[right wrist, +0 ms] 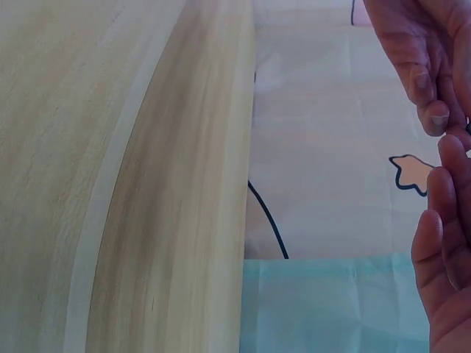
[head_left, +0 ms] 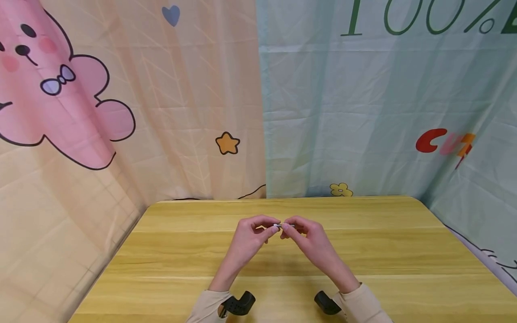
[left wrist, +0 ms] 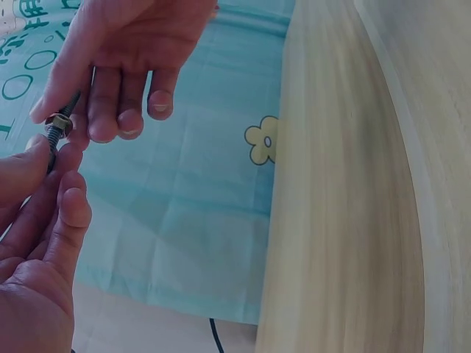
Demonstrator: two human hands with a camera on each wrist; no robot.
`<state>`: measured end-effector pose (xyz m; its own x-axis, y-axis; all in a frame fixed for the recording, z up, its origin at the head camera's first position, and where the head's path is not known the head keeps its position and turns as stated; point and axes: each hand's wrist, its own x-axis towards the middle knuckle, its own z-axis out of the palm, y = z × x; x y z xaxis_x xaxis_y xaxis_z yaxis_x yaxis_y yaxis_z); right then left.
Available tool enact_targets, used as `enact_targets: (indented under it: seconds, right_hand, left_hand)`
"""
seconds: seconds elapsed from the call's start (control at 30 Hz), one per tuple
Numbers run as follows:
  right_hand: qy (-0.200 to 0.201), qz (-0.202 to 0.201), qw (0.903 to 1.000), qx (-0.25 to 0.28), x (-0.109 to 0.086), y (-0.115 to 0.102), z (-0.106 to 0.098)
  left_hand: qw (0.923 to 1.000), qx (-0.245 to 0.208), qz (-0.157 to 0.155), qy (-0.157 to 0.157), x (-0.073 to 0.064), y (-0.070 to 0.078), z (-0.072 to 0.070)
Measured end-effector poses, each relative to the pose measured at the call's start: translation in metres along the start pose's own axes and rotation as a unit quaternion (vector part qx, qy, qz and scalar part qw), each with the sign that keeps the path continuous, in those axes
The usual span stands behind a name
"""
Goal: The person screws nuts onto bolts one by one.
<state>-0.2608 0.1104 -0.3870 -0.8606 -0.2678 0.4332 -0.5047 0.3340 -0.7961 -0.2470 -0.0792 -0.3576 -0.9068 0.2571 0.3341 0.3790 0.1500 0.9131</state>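
A small metal bolt with a brass-coloured nut on its thread is held between the two hands above the table. My left hand pinches one end of the bolt between thumb and fingertips. From the other side, my right hand has its thumb and index finger at the nut, and the bolt's dark tip sticks out past it. Fingertips hide part of the bolt. In the right wrist view the bolt is almost wholly hidden, and both hands show only at the right edge.
A wood-grain table lies beneath the hands. Printed curtains hang behind it and along the sides. A black wrist device is on the left wrist, and another black device is on the right.
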Motion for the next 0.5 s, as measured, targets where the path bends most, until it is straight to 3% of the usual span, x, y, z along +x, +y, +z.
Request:
enact_targets:
  seconds: [0.13,0.23,0.37,0.5]
  right_hand:
    - [0.003,0.033,0.9994,-0.002,0.000,-0.003,-0.001]
    - [0.006,0.035,0.9994,0.001,0.001,0.007,0.000]
    - [0.009,0.017,0.9998,0.007,0.002,0.010,0.000]
    - [0.002,-0.025,0.9995,0.016,0.003,0.008,0.000]
  left_hand:
    - [1.0000,0.002,0.004,-0.006,0.000,0.001,0.001]
    - [1.0000,0.004,0.004,-0.006,0.000,0.002,0.001]
    - [1.0000,0.005,0.001,-0.002,0.000,0.002,0.002]
    - [0.9999,0.010,-0.001,0.007,-0.001,0.002,0.001]
